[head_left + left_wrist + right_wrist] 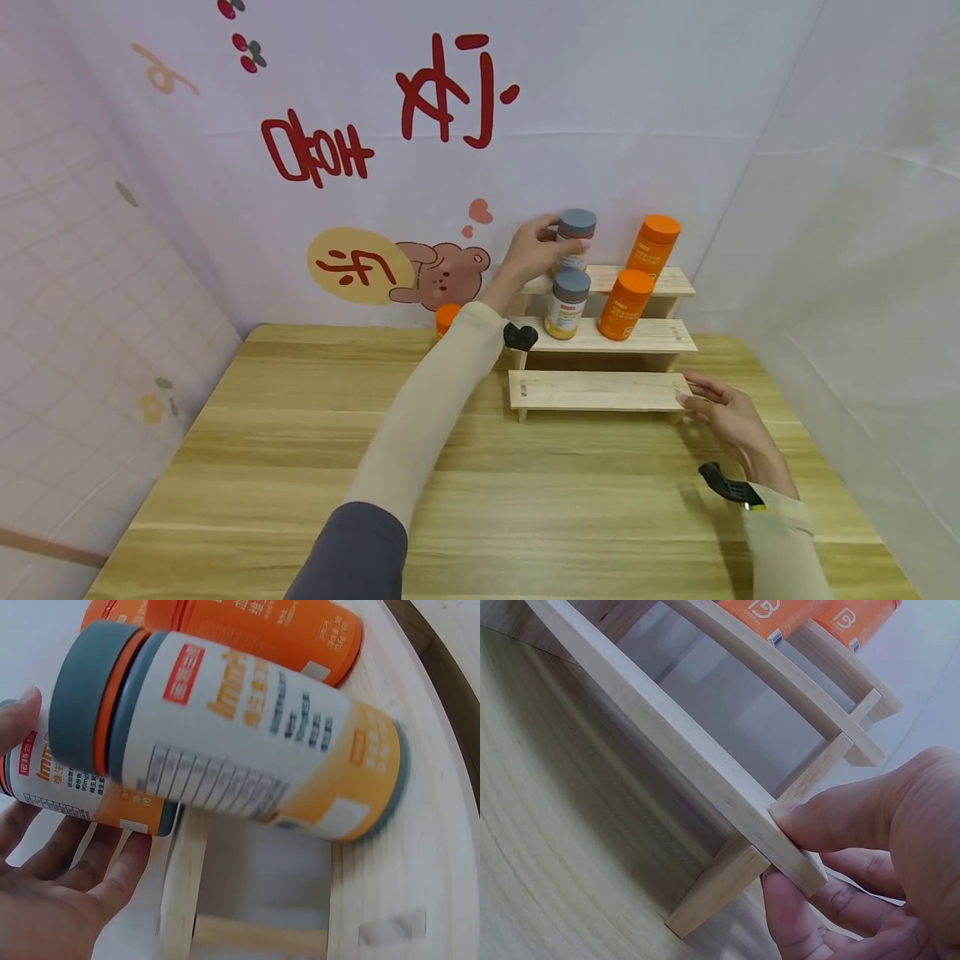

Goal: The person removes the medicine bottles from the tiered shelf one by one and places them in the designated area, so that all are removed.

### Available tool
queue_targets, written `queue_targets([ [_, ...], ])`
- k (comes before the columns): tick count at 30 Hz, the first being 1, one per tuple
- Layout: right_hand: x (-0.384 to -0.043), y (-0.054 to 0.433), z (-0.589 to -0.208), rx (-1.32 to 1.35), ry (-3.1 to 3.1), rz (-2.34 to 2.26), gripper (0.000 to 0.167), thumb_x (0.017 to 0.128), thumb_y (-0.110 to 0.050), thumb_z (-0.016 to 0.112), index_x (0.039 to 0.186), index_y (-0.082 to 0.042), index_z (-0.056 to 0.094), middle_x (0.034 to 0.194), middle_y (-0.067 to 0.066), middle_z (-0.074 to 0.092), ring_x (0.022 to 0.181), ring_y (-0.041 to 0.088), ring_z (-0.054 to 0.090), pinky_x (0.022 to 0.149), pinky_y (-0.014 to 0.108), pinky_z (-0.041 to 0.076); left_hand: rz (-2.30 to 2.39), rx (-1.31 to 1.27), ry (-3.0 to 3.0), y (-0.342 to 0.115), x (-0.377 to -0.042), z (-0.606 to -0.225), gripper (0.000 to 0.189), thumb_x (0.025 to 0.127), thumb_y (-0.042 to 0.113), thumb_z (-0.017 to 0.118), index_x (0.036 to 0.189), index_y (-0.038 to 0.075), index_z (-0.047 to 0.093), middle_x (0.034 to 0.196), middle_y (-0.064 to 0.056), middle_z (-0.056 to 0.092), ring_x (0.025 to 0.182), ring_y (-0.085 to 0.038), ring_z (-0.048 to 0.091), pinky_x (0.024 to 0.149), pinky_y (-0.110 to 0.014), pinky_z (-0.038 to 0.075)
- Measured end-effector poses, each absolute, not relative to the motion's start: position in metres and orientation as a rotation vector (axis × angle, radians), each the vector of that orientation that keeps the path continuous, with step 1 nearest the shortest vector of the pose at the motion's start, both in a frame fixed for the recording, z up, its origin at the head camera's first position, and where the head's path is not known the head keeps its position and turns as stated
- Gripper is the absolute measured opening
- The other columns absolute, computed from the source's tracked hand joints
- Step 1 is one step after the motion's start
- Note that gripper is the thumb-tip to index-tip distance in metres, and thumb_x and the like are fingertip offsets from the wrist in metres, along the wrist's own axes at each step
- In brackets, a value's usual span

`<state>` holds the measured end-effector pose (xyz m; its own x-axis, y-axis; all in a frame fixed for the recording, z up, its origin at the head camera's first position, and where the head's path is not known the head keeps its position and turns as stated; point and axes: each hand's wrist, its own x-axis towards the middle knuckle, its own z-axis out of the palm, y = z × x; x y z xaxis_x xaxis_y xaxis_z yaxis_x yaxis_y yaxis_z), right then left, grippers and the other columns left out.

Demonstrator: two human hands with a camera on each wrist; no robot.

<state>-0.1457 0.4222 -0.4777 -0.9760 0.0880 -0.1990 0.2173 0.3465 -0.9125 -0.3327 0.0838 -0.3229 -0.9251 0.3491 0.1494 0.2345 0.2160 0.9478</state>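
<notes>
A wooden three-tier display rack (600,390) stands on the table. On its top tier my left hand (531,248) grips a grey-lidded supplement bottle (576,223), thumb on one side and fingers on the other. Just in front, on the middle tier, is a matching grey-lidded bottle (247,735) with a white and yellow label. Two orange bottles (626,307) stand to the right, one on the middle tier and one on the top. My right hand (885,847) pinches the right end of the rack's lowest board (667,742) between thumb and fingers.
Another orange bottle (447,317) stands at the table's back edge, partly hidden behind the left sleeve. The wooden table (315,417) meets a printed cloth backdrop (600,100) behind and pale cloth at both sides.
</notes>
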Motion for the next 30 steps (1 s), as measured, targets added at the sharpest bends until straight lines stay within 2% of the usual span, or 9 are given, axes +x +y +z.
queue_targets([
  [6,-0.146,0.424,-0.477,0.279,2.478,-1.710,0.079,0.098,-0.034,0.070,0.160,-0.002,0.032,0.131,-0.006,0.050,0.099,-0.006,0.064,0.087,0.025,0.060,1.894,0.533,2.353,0.068,-0.334,-0.324,0.061,0.088,0.042,0.080,0.142,0.023,0.059,0.122,-0.005,0.066,0.111,-0.020,0.060,0.093,-0.034,0.053],
  [11,-0.146,0.423,-0.478,0.288,2.455,-1.745,0.076,0.098,-0.032,0.071,0.159,-0.004,0.035,0.124,-0.014,0.053,0.099,-0.005,0.065,0.087,0.024,0.060,1.963,0.524,2.301,0.053,-0.331,-0.324,0.058,0.088,0.040,0.081,0.141,0.026,0.061,0.120,-0.007,0.066,0.106,-0.020,0.061,0.088,-0.035,0.055],
  [14,-0.145,0.422,-0.478,0.289,2.460,-1.736,0.076,0.098,-0.033,0.071,0.159,-0.006,0.035,0.124,-0.014,0.052,0.100,-0.005,0.065,0.088,0.024,0.060,1.971,0.521,2.303,0.043,-0.327,-0.323,0.058,0.088,0.039,0.081,0.140,0.026,0.061,0.118,-0.008,0.065,0.106,-0.021,0.060,0.088,-0.036,0.054],
  [21,-0.144,0.421,-0.477,0.295,2.464,-1.752,0.077,0.097,-0.033,0.072,0.158,-0.004,0.035,0.121,-0.016,0.054,0.098,-0.005,0.066,0.086,0.025,0.060,1.954,0.535,2.339,0.021,-0.323,-0.325,0.061,0.089,0.042,0.079,0.144,0.028,0.057,0.129,-0.006,0.064,0.117,-0.020,0.061,0.097,-0.040,0.054],
  [30,-0.145,0.421,-0.478,0.281,2.453,-1.758,0.078,0.098,-0.032,0.072,0.159,-0.003,0.033,0.120,-0.018,0.055,0.099,-0.005,0.065,0.087,0.024,0.060,2.032,0.556,2.241,0.000,-0.316,-0.327,0.058,0.092,0.034,0.078,0.145,0.028,0.057,0.135,-0.007,0.062,0.123,-0.023,0.059,0.104,-0.043,0.052],
])
